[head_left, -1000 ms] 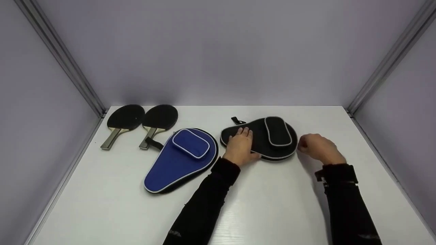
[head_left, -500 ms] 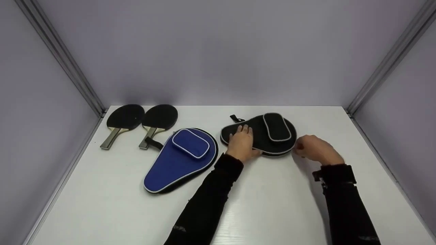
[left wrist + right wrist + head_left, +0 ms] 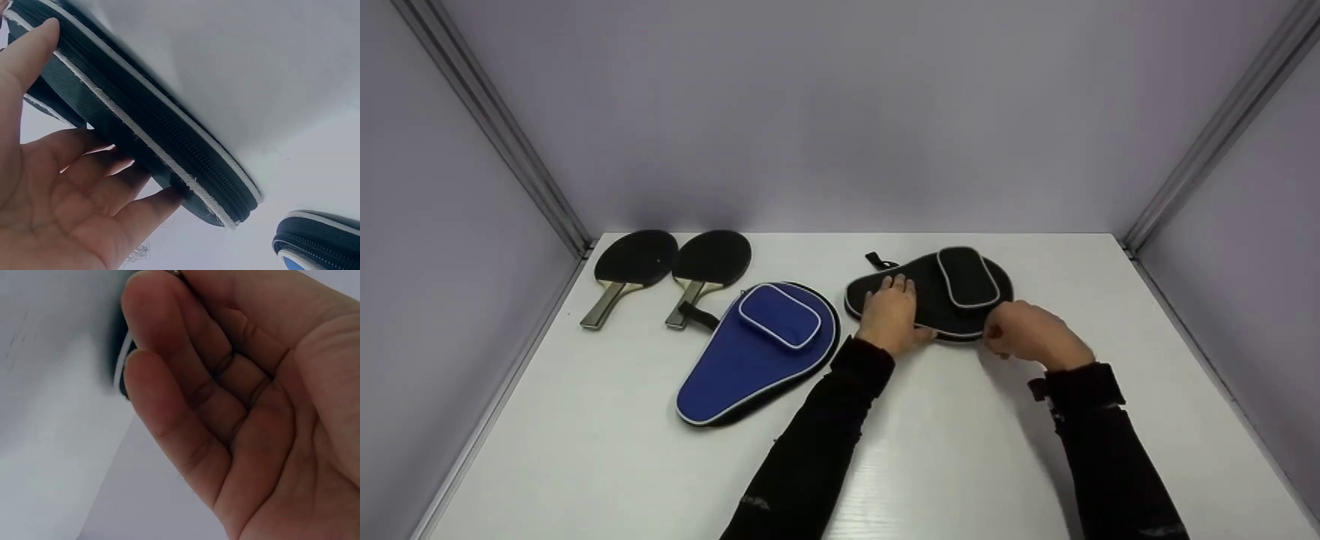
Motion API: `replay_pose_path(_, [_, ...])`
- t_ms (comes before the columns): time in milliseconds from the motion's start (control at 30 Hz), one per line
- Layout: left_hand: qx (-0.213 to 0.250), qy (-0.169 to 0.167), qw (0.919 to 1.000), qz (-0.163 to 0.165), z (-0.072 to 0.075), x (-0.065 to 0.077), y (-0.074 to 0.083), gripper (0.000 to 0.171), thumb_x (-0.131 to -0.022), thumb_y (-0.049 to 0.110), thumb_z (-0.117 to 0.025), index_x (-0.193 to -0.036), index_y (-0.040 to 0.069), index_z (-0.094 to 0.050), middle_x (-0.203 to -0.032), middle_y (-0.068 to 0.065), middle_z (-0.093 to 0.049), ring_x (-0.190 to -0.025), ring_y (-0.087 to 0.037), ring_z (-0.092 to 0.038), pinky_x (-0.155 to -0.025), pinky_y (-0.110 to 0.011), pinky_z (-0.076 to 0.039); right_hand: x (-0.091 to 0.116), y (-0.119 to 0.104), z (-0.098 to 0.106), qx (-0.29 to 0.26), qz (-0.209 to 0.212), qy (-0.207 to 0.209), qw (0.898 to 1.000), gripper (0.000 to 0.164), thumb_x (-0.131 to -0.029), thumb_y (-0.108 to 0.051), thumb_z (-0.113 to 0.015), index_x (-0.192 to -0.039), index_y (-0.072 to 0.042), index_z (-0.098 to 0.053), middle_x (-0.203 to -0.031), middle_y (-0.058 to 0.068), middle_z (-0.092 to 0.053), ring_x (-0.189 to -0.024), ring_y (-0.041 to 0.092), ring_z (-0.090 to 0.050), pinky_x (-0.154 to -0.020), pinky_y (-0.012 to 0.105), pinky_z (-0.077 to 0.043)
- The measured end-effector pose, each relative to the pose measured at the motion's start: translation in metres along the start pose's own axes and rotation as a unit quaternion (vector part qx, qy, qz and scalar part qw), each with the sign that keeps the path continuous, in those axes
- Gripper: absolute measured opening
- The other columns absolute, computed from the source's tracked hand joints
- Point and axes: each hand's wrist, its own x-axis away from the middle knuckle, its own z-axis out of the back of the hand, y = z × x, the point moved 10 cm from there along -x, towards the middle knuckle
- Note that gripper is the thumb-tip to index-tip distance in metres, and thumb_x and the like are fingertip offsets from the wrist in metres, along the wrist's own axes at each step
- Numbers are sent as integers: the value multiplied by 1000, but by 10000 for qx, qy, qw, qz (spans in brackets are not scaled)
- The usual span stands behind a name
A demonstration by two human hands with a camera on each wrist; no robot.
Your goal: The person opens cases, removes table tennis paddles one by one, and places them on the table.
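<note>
A black table tennis bat case (image 3: 930, 300) with white piping and a front pocket lies on the table, its narrow end to the left. My left hand (image 3: 889, 319) rests on that narrow part with fingers spread on top. In the left wrist view, the left thumb (image 3: 42, 48) touches the zippered side (image 3: 169, 129) of the case. At the case's lower right edge, my right hand (image 3: 1027, 334) has its fingers curled and pinches the zipper pull (image 3: 175, 272); only a sliver of metal shows at the fingertips in the right wrist view.
A blue bat case (image 3: 750, 367) lies left of the black one, with a black strap (image 3: 700, 316). Two table tennis bats (image 3: 636, 259) with black faces lie at the table's back left. Grey walls (image 3: 840, 120) enclose the table's back and sides.
My right hand has moved leftward along the black case's rounded edge, from its right end to its lower right. The case has shifted slightly away from me. My left hand has stayed on it.
</note>
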Motion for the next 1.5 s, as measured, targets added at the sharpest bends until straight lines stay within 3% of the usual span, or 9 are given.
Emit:
replay_pose_path(167, [-386,-92,9992,-43,-2,-4,-2,105,-106,70,-80,-179,3,-46,-186,-14,-50,-175,-33,-48,-144,-56,-44,-2,-15,-2,235,76,256,9994,36,-92,6,-73,-63,-14,-66,-62,-6,-59,-59,13,-48,-58,28,-40])
replay_pose_path(267, [-688,-14,9976,-116,-24,-25,-12,111,-101,80,-77,-179,6,-48,-185,-10,-54,-173,-28,-51,-146,-50,-40,-3,-17,-2,310,37,418,9986,30,-93,4,-74,-68,-12,-75,-65,-4,-67,-61,13,-56,-58,28,-44])
replay_pose_path(400, [-860,-43,9960,-233,-21,-26,-14,112,-101,83,-74,-178,7,-49,-182,-9,-58,-171,-25,-54,-147,-44,-37,-3,-15,-2,246,-5,462,9986,22,-96,1,-77,-78,-8,-85,-70,-1,-75,-63,14,-62,-59,28,-48])
replay_pose_path(500, [-683,-181,9970,-302,6,-5,-6,102,-106,74,-74,-177,5,-51,-180,-10,-59,-170,-25,-54,-148,-44,-35,-4,-9,-2,244,-116,401,9988,23,-96,2,-77,-77,-8,-84,-69,-1,-74,-62,15,-60,-58,28,-46])
replay_pose_path(567, [-499,-147,9980,-364,10,-1,-5,97,-107,70,-76,-175,5,-53,-178,-11,-61,-169,-25,-56,-148,-43,-35,-5,-5,-1,245,-188,369,9988,23,-95,3,-76,-75,-8,-83,-68,-1,-72,-62,15,-58,-57,28,-44])
replay_pose_path(867, [-140,-159,9973,-708,15,16,-1,82,-110,63,-74,-168,6,-64,-171,-9,-69,-156,-30,-69,-125,-47,-63,-2,20,4,215,-448,418,9979,29,-94,0,-72,-67,-10,-74,-64,-3,-65,-61,16,-56,-55,29,-41])
replay_pose_path(1133, [29,-306,9930,-1136,12,36,5,78,-112,61,-71,-171,9,-62,-176,-6,-64,-163,-27,-64,-129,-44,-60,-2,39,11,345,-649,632,9953,43,-92,3,-74,-61,-20,-54,-61,-7,-51,-58,15,-47,-53,28,-34])
replay_pose_path(1333, [-209,-197,9890,-1449,10,56,20,74,-111,60,-71,-166,10,-68,-171,-8,-68,-159,-25,-68,-124,-41,-64,-2,48,16,604,-708,943,9912,29,-100,-4,-79,-75,-13,-68,-76,5,-71,-68,21,-59,-58,37,-47])
replay_pose_path(1500, [-943,-93,9822,-1625,8,72,37,73,-112,68,-67,-161,14,-73,-166,-4,-73,-148,-22,-76,-111,-38,-70,-3,50,17,761,-650,1088,9890,13,-102,-4,-76,-90,-7,-79,-89,15,-80,-73,26,-65,-64,49,-59])
